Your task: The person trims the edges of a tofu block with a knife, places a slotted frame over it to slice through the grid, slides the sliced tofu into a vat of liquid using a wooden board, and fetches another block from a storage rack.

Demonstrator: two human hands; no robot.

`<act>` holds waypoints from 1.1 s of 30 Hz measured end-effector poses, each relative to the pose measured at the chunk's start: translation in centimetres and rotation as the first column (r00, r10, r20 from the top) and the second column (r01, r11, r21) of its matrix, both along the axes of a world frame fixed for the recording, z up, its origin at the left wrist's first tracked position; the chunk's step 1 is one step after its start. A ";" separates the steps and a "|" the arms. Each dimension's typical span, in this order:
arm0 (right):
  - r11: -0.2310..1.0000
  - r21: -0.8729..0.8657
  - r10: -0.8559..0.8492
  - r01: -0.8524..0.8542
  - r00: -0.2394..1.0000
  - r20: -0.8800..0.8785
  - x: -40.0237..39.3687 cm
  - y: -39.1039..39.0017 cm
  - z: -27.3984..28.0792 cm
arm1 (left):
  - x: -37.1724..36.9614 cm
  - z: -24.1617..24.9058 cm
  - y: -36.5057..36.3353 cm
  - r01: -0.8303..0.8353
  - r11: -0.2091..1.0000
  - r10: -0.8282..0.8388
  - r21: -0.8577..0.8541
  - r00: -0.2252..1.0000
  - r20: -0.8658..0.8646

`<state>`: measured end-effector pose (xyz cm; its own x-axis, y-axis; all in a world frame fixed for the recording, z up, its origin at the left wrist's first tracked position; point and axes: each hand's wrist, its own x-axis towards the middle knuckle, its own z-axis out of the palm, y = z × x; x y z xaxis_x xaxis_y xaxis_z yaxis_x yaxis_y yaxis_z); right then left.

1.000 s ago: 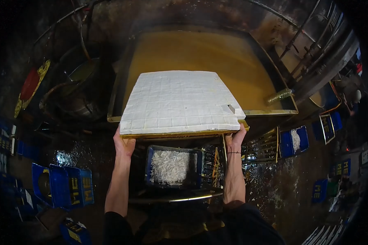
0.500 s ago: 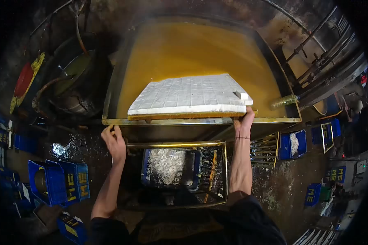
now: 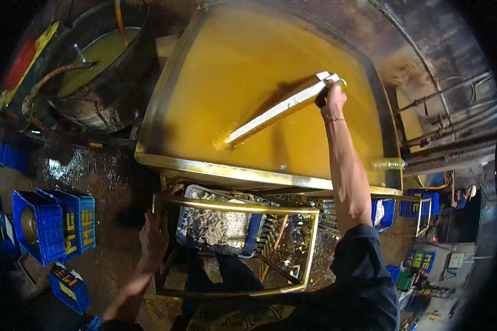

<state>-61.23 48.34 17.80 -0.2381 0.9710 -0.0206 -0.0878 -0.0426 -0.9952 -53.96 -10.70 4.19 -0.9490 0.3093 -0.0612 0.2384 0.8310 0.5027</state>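
Observation:
My right hand (image 3: 334,102) grips the upper right end of a board with a white slab on it (image 3: 281,113), reached out over a tank (image 3: 232,168) of yellow liquid. The slab appears nearly edge-on as a narrow white strip. Its lower left end dips into the liquid, with foam around it. Small white blocks sit at the gripped end. My left hand (image 3: 153,237) is in shadow at the left bar of a rectangular metal frame (image 3: 243,207), its fingers closed around the bar. Below the frame lies a blue crate (image 3: 254,234) holding crumpled whitish material.
A dark round vat (image 3: 88,107) with greenish liquid and a hose stands left. Blue crates (image 3: 77,229) are stacked on the wet floor. A plastic bottle (image 3: 389,164) lies at the tank's right edge. Pipes (image 3: 453,149) run along the right, where another person (image 3: 463,196) is visible.
The board has gone from lying flat at the tank's front rim to tilted further over the liquid. My left hand has moved from the tank rim down to the metal frame. The view has shifted.

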 end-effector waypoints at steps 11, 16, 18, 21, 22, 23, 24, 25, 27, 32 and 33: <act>0.830 0.333 -0.035 -0.447 0.555 0.831 -21.4 -5.6 -15.6 | 0.1 1.7 0.3 0.027 1.000 -0.026 -0.006 0.993 0.117; 0.793 0.337 -0.089 -0.507 0.450 0.889 -24.9 -14.1 -14.8 | 0.9 0.2 -1.4 0.173 0.960 -0.177 -0.218 0.984 0.001; 0.766 0.342 -0.079 -0.545 0.448 0.891 -25.6 -15.8 -13.9 | 0.4 1.4 -0.9 0.156 0.969 -0.143 -0.191 0.987 0.078; 0.642 0.373 -0.057 -0.669 0.444 0.894 -25.7 -17.5 -11.1 | 0.0 2.5 -0.1 0.015 0.963 0.041 -0.270 0.979 0.199; 0.644 0.386 -0.063 -0.661 0.456 0.888 -25.2 -17.5 -9.7 | -0.1 2.8 0.1 -0.045 0.968 0.102 -0.248 0.970 0.220; 0.585 0.381 0.000 -0.716 0.470 0.883 -24.5 -17.5 -8.1 | -0.1 3.0 0.1 -0.104 0.968 0.160 -0.227 0.957 0.241; 0.516 0.384 0.063 -0.766 0.481 0.875 -24.0 -17.5 -6.5 | 0.0 3.1 -0.1 -0.105 0.970 0.155 -0.220 0.962 0.224; 0.517 0.404 0.053 -0.754 0.500 0.865 -23.4 -17.1 -4.7 | 0.0 2.9 -0.2 -0.081 0.988 0.096 -0.128 0.989 0.116; 0.464 0.407 0.122 -0.787 0.511 0.851 -21.5 -15.3 -0.9 | 0.7 -0.1 -0.6 -0.053 0.993 0.023 -0.102 0.960 -0.279; 0.458 0.506 0.283 -0.731 0.660 0.696 -13.2 -8.7 8.1 | 0.1 2.6 0.9 -0.038 0.998 0.046 0.046 0.977 -0.209; 0.466 0.493 0.355 -0.734 0.666 0.656 -11.7 -6.3 9.1 | -0.2 3.1 1.9 -0.073 0.997 0.080 0.032 0.918 -0.388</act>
<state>-72.95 42.04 26.90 -0.8689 0.3851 0.3109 0.1031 0.7552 -0.6474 -54.14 -8.81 7.33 -0.9179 0.2323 0.3216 0.3536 0.8467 0.3976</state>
